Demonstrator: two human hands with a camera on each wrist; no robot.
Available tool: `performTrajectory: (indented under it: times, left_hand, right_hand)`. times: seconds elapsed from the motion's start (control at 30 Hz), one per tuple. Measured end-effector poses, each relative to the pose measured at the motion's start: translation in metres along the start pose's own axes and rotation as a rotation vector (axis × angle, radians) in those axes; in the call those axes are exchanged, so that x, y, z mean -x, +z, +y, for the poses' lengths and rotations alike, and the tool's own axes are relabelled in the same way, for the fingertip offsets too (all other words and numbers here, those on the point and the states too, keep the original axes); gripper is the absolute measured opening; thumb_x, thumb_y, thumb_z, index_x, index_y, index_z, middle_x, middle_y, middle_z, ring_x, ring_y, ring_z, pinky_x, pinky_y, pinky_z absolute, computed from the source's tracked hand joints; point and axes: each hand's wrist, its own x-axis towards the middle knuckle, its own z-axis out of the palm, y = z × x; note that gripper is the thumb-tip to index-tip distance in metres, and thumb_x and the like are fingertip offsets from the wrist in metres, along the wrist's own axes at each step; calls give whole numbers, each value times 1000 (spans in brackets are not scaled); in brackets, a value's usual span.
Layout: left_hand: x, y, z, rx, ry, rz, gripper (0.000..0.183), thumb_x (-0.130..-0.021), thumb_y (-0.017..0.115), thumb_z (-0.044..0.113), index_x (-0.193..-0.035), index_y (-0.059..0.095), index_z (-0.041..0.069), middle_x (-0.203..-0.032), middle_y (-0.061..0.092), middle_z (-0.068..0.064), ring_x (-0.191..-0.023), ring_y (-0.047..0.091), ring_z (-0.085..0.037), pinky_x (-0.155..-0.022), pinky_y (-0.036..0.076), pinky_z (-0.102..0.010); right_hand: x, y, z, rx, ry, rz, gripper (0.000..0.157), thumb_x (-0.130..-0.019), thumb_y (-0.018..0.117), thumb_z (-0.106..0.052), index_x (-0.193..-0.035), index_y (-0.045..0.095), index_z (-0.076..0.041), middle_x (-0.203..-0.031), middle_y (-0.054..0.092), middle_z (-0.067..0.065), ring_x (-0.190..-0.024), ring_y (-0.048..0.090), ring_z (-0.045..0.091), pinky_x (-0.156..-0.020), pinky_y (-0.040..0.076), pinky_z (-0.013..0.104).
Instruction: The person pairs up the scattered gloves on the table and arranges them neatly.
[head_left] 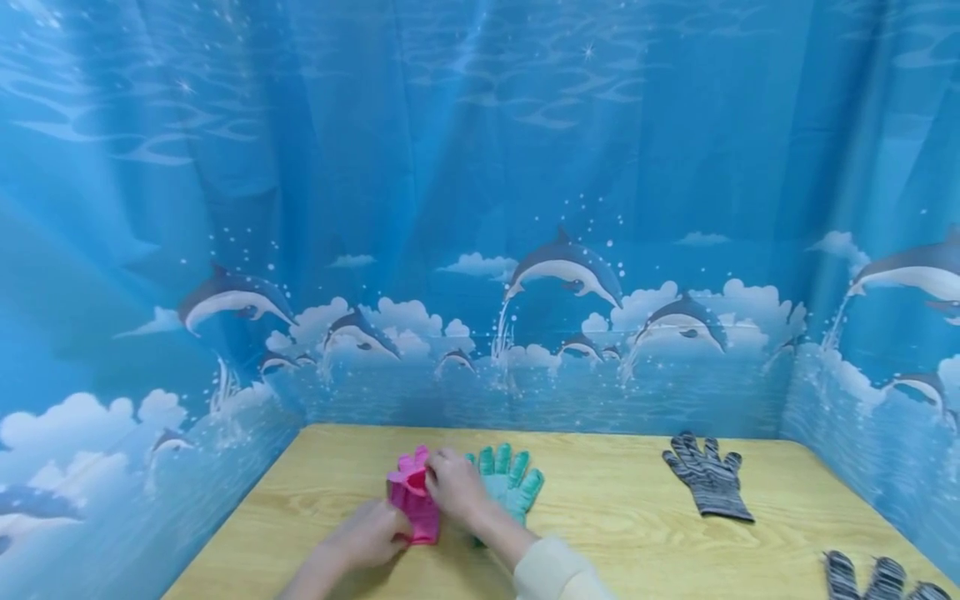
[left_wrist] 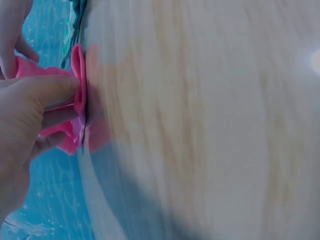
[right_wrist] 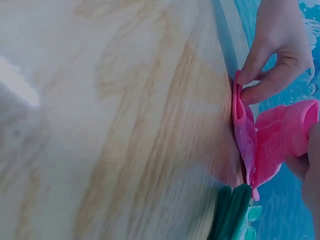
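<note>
A person's two hands work at a pair of pink gloves on a wooden table (head_left: 600, 521), left of its middle in the head view; the left hand (head_left: 375, 533) pinches the cuff of the lower pink glove (head_left: 422, 518) between thumb and fingers, at the end nearer the person, the glove lying along the tabletop with its fingers toward the far edge; the right hand (head_left: 456, 485) grips the cuff of the upper pink glove (right_wrist: 280, 135), which is raised off the lower one at that end, its round mouth gaping; the right hand's fingers are bent at the cuff's edge, though the exact lie of each fingertip cannot be told, part of the hand being cut off in its own wrist view; just to the right of the pair, a green glove (head_left: 506, 483) rests with fingers fanned toward the far edge, partly hidden behind the right hand and forearm; well apart at right, a gray glove (head_left: 712, 479) lies with its fingers pointing away from the person, while a second gray glove (head_left: 885, 579) shows only its fingers at the lower right; a pale sleeve (head_left: 555, 571) covers the right forearm; a blue curtain (head_left: 450, 183) printed with leaping dolphins and clouds surrounds the table's far edge and sides.
</note>
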Motion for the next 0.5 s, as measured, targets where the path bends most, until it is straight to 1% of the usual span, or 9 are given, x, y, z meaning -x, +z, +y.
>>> performTrajectory:
  times: [0.07, 0.13, 0.23, 0.3, 0.4, 0.47, 0.5]
  left_hand:
    - [3, -1, -2, -8, 16, 13, 19, -67, 72, 6, -59, 60, 19, -56, 50, 16, -51, 44, 3, -49, 37, -14]
    - [7, -1, -3, -10, 20, 21, 20, -67, 73, 7, -58, 59, 19, -57, 49, 15, -51, 43, 2, -49, 36, -15]
    - [10, -2, -4, -6, 1, 6, 21, -68, 72, 7, -58, 59, 19, -58, 48, 15, -52, 42, 2, -48, 35, -16]
    - [10, -2, -3, 4, -14, -12, 21, -69, 72, 6, -58, 59, 19, -58, 48, 14, -52, 41, 2, -48, 35, -15]
    - [10, -2, -3, 9, -30, -27, 21, -70, 71, 6, -57, 59, 19, -57, 47, 15, -52, 39, 3, -48, 35, -14]
    - [10, -2, -3, 41, -59, -53, 21, -70, 70, 6, -58, 61, 19, -57, 47, 17, -52, 38, 3, -48, 35, -15]
    - [11, -3, -4, 76, -78, -66, 19, -71, 70, 5, -59, 62, 19, -58, 48, 17, -52, 39, 3, -49, 37, -15]
  right_hand:
    - [2, 0, -2, -15, 7, -19, 7, -78, 64, -4, -84, 68, -7, -81, 60, 0, -70, 58, 11, -60, 46, 15]
    - [4, 0, -2, -4, -11, -3, 8, -77, 65, -4, -83, 68, -7, -80, 60, 0, -69, 58, 11, -60, 46, 15]
    - [5, 0, -2, 52, -61, 44, 8, -75, 67, -5, -81, 68, -9, -78, 60, -1, -66, 58, 10, -57, 45, 15]
    - [6, 0, -1, 94, -110, 78, 7, -74, 68, -7, -80, 69, -10, -75, 59, -2, -62, 56, 10, -54, 43, 15]
    - [8, 0, -2, 152, -159, 88, 5, -73, 70, -9, -76, 68, -13, -72, 55, -3, -58, 52, 9, -49, 41, 16]
    - [11, 2, -3, 168, -152, 53, 5, -73, 71, -11, -75, 68, -14, -70, 52, -4, -56, 49, 8, -47, 39, 16]
    - [13, 2, -5, 169, -138, 22, 4, -73, 71, -12, -76, 68, -14, -70, 51, -5, -56, 48, 7, -47, 38, 16]
